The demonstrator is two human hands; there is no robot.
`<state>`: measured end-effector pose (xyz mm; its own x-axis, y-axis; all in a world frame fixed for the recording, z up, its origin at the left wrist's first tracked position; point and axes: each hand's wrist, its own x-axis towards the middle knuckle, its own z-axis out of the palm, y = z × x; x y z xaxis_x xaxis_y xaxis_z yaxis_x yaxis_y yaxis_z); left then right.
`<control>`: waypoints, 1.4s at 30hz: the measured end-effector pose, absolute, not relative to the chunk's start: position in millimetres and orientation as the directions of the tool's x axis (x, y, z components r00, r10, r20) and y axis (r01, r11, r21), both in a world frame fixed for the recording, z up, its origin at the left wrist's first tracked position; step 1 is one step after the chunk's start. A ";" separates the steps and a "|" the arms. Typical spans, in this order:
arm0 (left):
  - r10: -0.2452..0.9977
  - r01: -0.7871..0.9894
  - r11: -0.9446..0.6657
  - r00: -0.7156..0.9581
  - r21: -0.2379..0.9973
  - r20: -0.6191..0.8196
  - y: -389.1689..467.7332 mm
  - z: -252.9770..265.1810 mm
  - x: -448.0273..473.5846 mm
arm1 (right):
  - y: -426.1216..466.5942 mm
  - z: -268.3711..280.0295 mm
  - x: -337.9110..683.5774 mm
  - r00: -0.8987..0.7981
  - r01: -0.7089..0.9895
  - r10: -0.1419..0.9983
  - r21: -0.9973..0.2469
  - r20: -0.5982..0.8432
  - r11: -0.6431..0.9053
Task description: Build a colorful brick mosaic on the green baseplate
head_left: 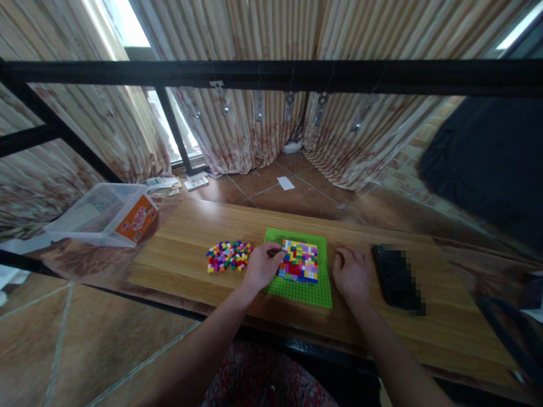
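Green baseplate (297,293) sits near the middle of the tabletop (190,226), right in front of you, slightly askew. On it you've got a dense patch of small multicolored bricks (301,261), roughly square, with bare green studs around it; the near edge shows blue, with red just behind.

Your left hand (263,264) reaches over the baseplate's left side, thumb and forefinger close together at the left edge of the patch. Can't tell if you have a brick between those fingertips, too small to see. Your right hand (353,272) rests on the tabletop just right of the baseplate, fingers loosely bent, looks released, no visible object in it.

Left of your left hand: loose brick pile (229,256), mixed colors, spread on the wood. Right of your right hand: black object (386,277), partly pixelated, lying flat.

Beyond the tabletop's far left end, a clear plastic bin (97,237) with an orange label (138,219). Far side: white card (285,183) on the tiled floor (258,195), striped curtains (254,130) behind a black rail (271,75).
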<state>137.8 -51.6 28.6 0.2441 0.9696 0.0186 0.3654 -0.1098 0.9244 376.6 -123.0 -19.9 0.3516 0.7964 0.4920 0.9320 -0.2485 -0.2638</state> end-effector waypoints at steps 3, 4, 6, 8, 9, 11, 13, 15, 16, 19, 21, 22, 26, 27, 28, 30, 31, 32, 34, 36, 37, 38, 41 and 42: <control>0.974 0.381 -0.107 0.227 0.919 0.019 -52.6 29.2 138.8 | -122.6 -20.8 376.8 0.358 0.930 0.792 -0.262 0.495 -0.257; 0.975 0.388 -0.106 0.220 0.915 0.019 -53.3 29.5 139.3 | -122.5 -20.9 376.7 0.357 0.931 0.790 -0.261 0.498 -0.256; 0.977 0.398 -0.109 0.213 0.911 0.024 -54.8 30.2 140.5 | -122.4 -20.9 376.5 0.349 0.934 0.792 -0.254 0.501 -0.251; 0.978 0.397 -0.115 0.205 0.911 0.034 -56.1 30.7 142.4 | -122.4 -20.6 376.1 0.348 0.935 0.794 -0.247 0.498 -0.255; 0.979 0.395 -0.118 0.199 0.911 0.041 -56.7 30.9 143.4 | -122.5 -20.4 376.0 0.350 0.935 0.795 -0.243 0.495 -0.260; 0.981 0.401 -0.123 0.188 0.908 0.050 -57.3 31.3 145.6 | -122.7 -20.2 375.7 0.355 0.933 0.798 -0.239 0.488 -0.269; 0.981 0.406 -0.125 0.188 0.905 0.051 -57.5 31.4 147.2 | -123.0 -20.1 375.7 0.355 0.933 0.800 -0.235 0.484 -0.271; 0.979 0.397 -0.124 0.196 0.909 0.048 -57.0 30.5 147.7 | -123.0 -20.4 375.9 0.350 0.935 0.800 -0.230 0.487 -0.269; 0.978 0.384 -0.124 0.203 0.915 0.048 -56.5 29.5 147.2 | -123.0 -20.6 376.1 0.348 0.936 0.798 -0.228 0.492 -0.267; 0.976 0.312 -0.127 0.210 0.941 0.062 -54.5 26.1 141.7 | -122.7 -21.4 376.8 0.343 0.938 0.791 -0.228 0.506 -0.261; 0.977 0.251 -0.123 0.200 0.960 0.073 -53.8 24.8 133.1 | -122.5 -21.5 377.1 0.338 0.940 0.790 -0.223 0.511 -0.259; 0.979 0.226 -0.120 0.189 0.967 0.077 -53.9 24.8 126.9 | -122.5 -21.5 377.3 0.334 0.942 0.791 -0.218 0.512 -0.256; 0.983 0.207 -0.137 0.145 0.969 0.108 -59.8 26.4 90.8 | -122.6 -21.7 378.6 0.313 0.949 0.799 -0.208 0.513 -0.238; 0.983 0.221 -0.146 0.138 0.964 0.118 -62.4 26.2 79.8 | -122.7 -22.2 379.1 0.310 0.950 0.801 -0.207 0.512 -0.235; 0.986 0.240 -0.148 0.112 0.959 0.124 -65.2 25.4 68.7 | -122.8 -23.0 379.8 0.309 0.950 0.801 -0.207 0.512 -0.234; 0.990 0.294 -0.136 0.079 0.946 0.118 -71.1 22.6 47.3 | -122.8 -25.1 381.3 0.308 0.950 0.799 -0.205 0.516 -0.234; 0.990 0.331 -0.142 0.065 0.933 0.127 -74.0 21.0 37.8 | -122.8 -26.3 382.1 0.307 0.951 0.798 -0.203 0.519 -0.233; 0.988 0.380 -0.153 0.066 0.912 0.138 -76.6 19.5 29.5 | -122.6 -27.5 383.0 0.305 0.951 0.797 -0.200 0.522 -0.234; 0.982 0.487 -0.189 0.081 0.852 0.171 -81.2 17.7 17.6 | -122.2 -29.4 384.4 0.302 0.953 0.797 -0.189 0.523 -0.238; 0.973 0.582 -0.229 0.118 0.780 0.198 -84.5 18.2 13.3 | -121.7 -30.5 385.4 0.295 0.955 0.802 -0.172 0.520 -0.240; 0.969 0.620 -0.246 0.137 0.745 0.206 -85.6 19.1 13.8 | -121.5 -30.7 385.6 0.289 0.957 0.804 -0.163 0.519 -0.239; 0.965 0.654 -0.260 0.154 0.711 0.212 -86.5 20.3 15.8 | -121.4 -30.8 385.7 0.283 0.959 0.806 -0.154 0.520 -0.237; 0.958 0.739 -0.284 0.190 0.611 0.216 -87.4 24.1 26.9 | -121.5 -30.3 385.6 0.278 0.961 0.796 -0.145 0.538 -0.237; 0.958 0.765 -0.283 0.194 0.579 0.212 -87.3 24.9 31.0 | -121.6 -30.0 385.4 0.275 0.961 0.792 -0.142 0.545 -0.235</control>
<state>31.0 -87.3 24.9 0.1942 0.9578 0.2120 0.7647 -0.2831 0.5788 385.4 -121.6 -30.0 0.2746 0.7923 0.5449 0.9614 -0.2354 -0.1421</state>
